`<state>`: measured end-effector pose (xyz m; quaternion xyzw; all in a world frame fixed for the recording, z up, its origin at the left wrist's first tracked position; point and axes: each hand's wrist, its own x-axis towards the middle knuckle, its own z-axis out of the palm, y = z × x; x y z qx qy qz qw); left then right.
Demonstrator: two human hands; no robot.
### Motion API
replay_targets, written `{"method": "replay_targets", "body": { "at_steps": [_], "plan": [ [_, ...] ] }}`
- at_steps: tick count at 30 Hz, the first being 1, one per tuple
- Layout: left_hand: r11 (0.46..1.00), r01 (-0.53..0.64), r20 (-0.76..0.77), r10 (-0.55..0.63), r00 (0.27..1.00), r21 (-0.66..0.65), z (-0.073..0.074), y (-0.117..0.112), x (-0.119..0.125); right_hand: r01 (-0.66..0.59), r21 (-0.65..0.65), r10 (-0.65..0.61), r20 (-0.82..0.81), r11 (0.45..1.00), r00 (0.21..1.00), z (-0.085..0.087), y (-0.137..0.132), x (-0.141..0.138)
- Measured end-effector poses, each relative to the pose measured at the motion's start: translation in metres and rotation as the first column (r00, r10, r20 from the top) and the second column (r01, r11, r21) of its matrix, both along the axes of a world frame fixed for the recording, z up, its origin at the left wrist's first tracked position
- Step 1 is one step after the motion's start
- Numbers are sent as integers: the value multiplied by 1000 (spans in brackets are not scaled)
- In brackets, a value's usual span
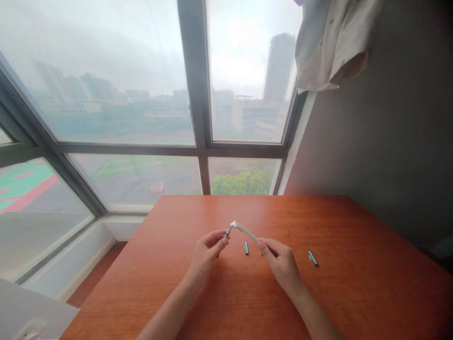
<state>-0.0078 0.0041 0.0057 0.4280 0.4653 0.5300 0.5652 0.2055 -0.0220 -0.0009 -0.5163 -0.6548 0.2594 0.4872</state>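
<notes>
My left hand [208, 248] pinches a slim dark grey razor handle [228, 231] between thumb and fingers. A pale, whitish slim stick [247, 231] runs from the fingers of my right hand [281, 259] up to the top of that handle. The two pieces meet above the table in a bent peak with a shiny, light tip; whether they are joined or only touching, I cannot tell. Below and between my hands lies a small razor cartridge [246, 248], dark with a green strip. Another razor cartridge [312, 258] of the same look rests to the right of my right hand.
The reddish-brown wooden table [354, 293] stretches under both hands to the window frame [201, 150]. At the upper right hangs a light shirt [329, 47] in front of a grey wall [371, 141]. Part of a white object [31, 311] shows at the lower left.
</notes>
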Motion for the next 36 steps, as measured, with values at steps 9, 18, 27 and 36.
{"method": "replay_targets", "body": {
  "at_steps": [9, 18, 27, 36],
  "plan": [
    [1000, 5, 16, -5, 1000, 2, -3, 1, 0, -29, 0, 29, 5, 1000, 1000, -1, 0, 2],
    [999, 43, 75, -42, 996, -16, -3, -1, 2, -42, -5, 42, 8, 999, 999, -1, 1, 2],
    [998, 54, 116, -50, 992, -36, -2, -1, 2, -63, -2, 63, -20, 998, 998, -2, 0, 2],
    [997, 65, 144, -57, 988, -52, -1, -2, 2, -17, -11, 17, -10, 1000, 1000, -4, 2, 4]
  ]
}}
